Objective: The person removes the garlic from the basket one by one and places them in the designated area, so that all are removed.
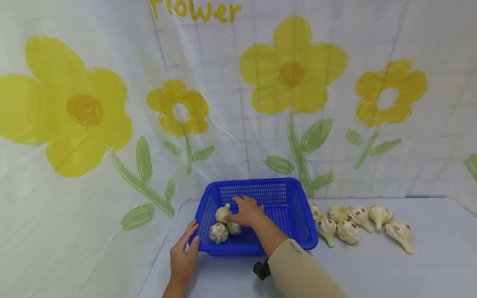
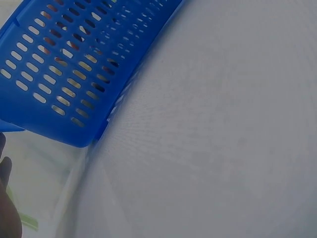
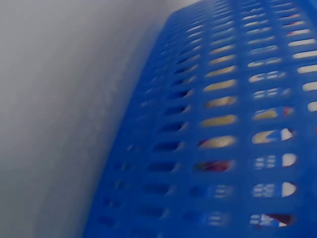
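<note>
A blue plastic basket with slotted walls stands on the table. Three garlic bulbs sit in its left part: one at the back, one in front, and one partly hidden under my right hand. That hand reaches in over the front rim, fingers spread and thumb right by the bulbs. My left hand is at the basket's left rim, its fingers extended along the outside near the front corner. The left wrist view catches part of its fingers beside the basket wall.
To the right of the basket, several garlic bulbs with purple marks lie grouped on the white tabletop. Behind the table hangs a white cloth painted with yellow flowers. A small black object shows below my right forearm.
</note>
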The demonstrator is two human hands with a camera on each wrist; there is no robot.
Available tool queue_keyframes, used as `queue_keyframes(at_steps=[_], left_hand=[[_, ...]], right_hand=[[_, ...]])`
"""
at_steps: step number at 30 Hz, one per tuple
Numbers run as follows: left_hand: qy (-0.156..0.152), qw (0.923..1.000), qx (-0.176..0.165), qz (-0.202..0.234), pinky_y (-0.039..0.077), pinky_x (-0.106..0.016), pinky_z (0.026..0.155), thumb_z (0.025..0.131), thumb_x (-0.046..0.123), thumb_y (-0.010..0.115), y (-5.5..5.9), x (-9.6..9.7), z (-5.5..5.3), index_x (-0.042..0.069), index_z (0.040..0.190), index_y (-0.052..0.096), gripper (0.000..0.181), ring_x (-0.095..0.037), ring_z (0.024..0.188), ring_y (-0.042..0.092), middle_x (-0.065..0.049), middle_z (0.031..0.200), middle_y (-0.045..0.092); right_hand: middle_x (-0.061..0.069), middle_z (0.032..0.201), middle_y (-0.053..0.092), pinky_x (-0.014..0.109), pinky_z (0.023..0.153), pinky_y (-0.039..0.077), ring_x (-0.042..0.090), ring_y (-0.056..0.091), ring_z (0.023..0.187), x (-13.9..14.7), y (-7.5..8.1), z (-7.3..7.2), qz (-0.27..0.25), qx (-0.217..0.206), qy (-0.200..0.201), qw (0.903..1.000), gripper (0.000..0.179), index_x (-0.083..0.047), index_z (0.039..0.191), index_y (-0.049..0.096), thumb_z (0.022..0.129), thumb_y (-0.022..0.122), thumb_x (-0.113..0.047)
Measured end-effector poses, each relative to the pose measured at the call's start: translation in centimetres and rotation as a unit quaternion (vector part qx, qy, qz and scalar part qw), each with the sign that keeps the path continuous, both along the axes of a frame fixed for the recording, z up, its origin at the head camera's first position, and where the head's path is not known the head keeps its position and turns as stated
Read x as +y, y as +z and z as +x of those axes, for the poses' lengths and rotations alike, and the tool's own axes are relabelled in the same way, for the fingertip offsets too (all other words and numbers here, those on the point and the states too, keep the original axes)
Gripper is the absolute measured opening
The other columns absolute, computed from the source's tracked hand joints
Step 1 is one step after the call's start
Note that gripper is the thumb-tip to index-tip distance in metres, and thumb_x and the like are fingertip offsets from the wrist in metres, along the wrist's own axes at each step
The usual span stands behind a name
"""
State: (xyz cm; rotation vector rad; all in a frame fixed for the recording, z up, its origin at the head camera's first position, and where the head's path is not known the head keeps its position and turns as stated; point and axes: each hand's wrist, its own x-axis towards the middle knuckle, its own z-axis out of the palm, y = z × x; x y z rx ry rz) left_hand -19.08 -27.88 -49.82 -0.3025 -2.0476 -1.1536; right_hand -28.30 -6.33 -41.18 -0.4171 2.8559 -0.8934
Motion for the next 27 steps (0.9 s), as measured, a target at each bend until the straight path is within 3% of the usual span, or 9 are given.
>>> queue_keyframes(at_steps=[6,11,19,22,27], left_hand=[[0.002,1.0000,0.006,-0.003,0.038,-0.011,0.105,0.090,-0.002,0.063,0.1,-0.1,-0.1,0.002,0.123,0.067,0.033,-0.006,0.129,0.053,-0.011,0.135,0.062],[-0.004,0.9999,0.009,-0.005,0.038,-0.012,0.106,0.091,-0.002,0.062,0.2,-0.1,-0.2,0.003,0.124,0.067,0.034,-0.008,0.130,0.053,-0.012,0.135,0.062],[0.007,0.9995,0.030,-0.005,0.037,-0.009,0.104,0.085,-0.011,0.063,0.0,0.1,-0.4,-0.006,0.117,0.068,0.033,-0.019,0.126,0.058,-0.024,0.127,0.064],[0.005,0.9995,0.030,-0.004,0.038,-0.009,0.104,0.084,-0.011,0.064,-0.1,0.0,-0.5,-0.005,0.118,0.068,0.034,-0.019,0.126,0.058,-0.023,0.128,0.064],[-0.001,0.9997,0.025,-0.005,0.038,-0.010,0.105,0.085,-0.009,0.065,0.3,0.0,-0.3,-0.001,0.121,0.067,0.037,-0.013,0.128,0.056,-0.018,0.131,0.063]], right_hand=[[0.017,0.157,0.033,0.074,0.109,0.023,0.045,0.025,0.145,-0.4,-0.9,0.1,0.003,-0.058,0.053,0.9969,0.084,-0.020,0.151,0.040,0.082,0.070,-0.057],[0.018,0.157,0.033,0.061,0.112,0.034,0.041,0.031,0.144,-0.6,-0.8,0.2,-0.025,-0.050,0.073,0.9958,0.089,-0.018,0.154,0.033,0.082,0.073,-0.051],[0.013,0.160,0.029,0.060,0.113,0.033,0.040,0.030,0.145,-1.0,-1.1,0.0,-0.004,-0.032,0.119,0.9923,0.084,-0.024,0.153,0.035,0.082,0.075,-0.046],[0.009,0.156,0.038,0.054,0.114,0.036,0.034,0.038,0.142,-1.1,-1.1,0.2,0.020,-0.033,0.148,0.9882,0.081,-0.021,0.151,0.040,0.082,0.076,-0.041],[0.007,0.136,0.060,0.043,0.106,0.046,0.026,0.056,0.126,-1.1,-1.0,0.4,0.061,-0.039,0.180,0.9811,0.064,-0.015,0.139,0.055,0.081,0.078,-0.030]])
